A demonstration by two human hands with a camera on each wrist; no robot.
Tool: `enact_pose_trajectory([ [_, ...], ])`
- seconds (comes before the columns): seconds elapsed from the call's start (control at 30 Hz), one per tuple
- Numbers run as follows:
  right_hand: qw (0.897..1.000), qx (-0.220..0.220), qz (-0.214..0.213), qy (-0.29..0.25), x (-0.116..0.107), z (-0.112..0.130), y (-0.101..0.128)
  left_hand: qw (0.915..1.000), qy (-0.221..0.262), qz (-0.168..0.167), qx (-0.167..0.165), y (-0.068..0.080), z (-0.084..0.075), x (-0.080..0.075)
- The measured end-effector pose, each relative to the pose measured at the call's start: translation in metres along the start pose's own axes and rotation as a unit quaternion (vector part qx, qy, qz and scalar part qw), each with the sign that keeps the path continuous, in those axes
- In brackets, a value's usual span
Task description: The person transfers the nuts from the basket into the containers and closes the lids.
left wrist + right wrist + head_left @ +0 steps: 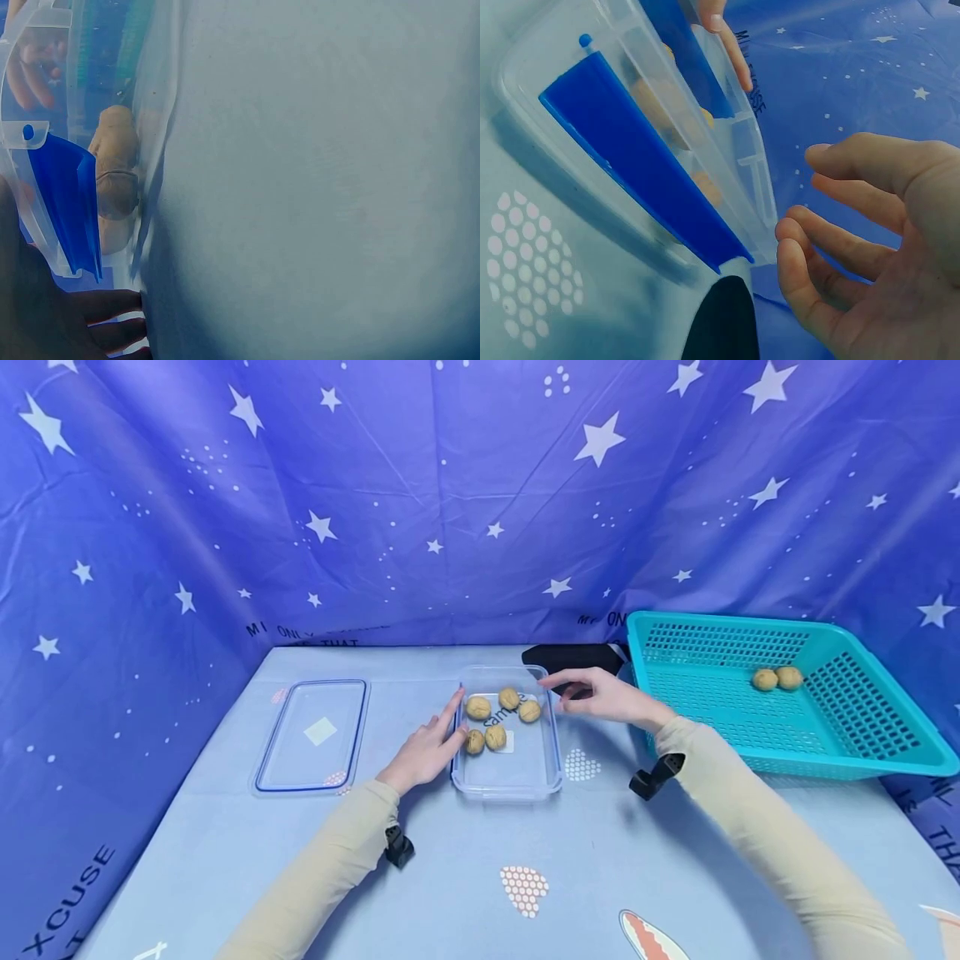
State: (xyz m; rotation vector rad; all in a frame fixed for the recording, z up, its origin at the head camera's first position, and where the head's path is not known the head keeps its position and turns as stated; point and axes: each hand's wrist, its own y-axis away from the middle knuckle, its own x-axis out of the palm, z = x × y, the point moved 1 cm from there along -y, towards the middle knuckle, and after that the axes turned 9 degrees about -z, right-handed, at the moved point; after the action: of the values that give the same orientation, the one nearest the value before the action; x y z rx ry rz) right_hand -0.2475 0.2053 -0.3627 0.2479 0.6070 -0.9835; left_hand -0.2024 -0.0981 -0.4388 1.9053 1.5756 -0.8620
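Clear rectangular plastic container (507,777) w/ blue side clips sits mid-table on the pale blue tablecloth (480,860); five tan walnuts (495,737) lie inside, toward its far end. Left hand (423,752) rests against container's left wall, fingers straight, gripping nothing. Right hand (600,695) hovers just beside container's far right corner, fingers loose & spread, holding nothing. Flat clear lid w/ blue rim (313,735) lies left of container, apart. Teal perforated plastic basket (840,743) stands right of container, w/ two more walnuts (777,678) inside. Black object (570,656) lies just behind container.
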Motion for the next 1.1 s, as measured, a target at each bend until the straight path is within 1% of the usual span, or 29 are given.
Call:
enact_pose_trajectory([
  [0.17,1.0,0.014,-0.012,0.014,-0.011,0.001,0.004,1.0,-0.003,-0.001,-0.003,0.001,0.0,0.0],
  [0.4,0.998,0.058,-0.024,0.012,-0.029,0.005,0.013,1.0,-0.002,-0.003,-0.003,0.001,0.0,0.0],
  [0.6,0.996,0.072,-0.038,0.037,-0.049,0.006,0.024,1.0,-0.002,0.001,-0.002,0.001,-0.001,0.0],
  [0.8,0.993,0.083,-0.057,0.068,-0.067,0.002,0.036,1.0,-0.006,0.001,0.002,0.0,0.0,0.0],
  [1.1,0.988,0.11,-0.078,0.078,-0.091,-0.007,0.05,1.0,-0.007,0.0,-0.001,-0.001,0.001,0.001],
])
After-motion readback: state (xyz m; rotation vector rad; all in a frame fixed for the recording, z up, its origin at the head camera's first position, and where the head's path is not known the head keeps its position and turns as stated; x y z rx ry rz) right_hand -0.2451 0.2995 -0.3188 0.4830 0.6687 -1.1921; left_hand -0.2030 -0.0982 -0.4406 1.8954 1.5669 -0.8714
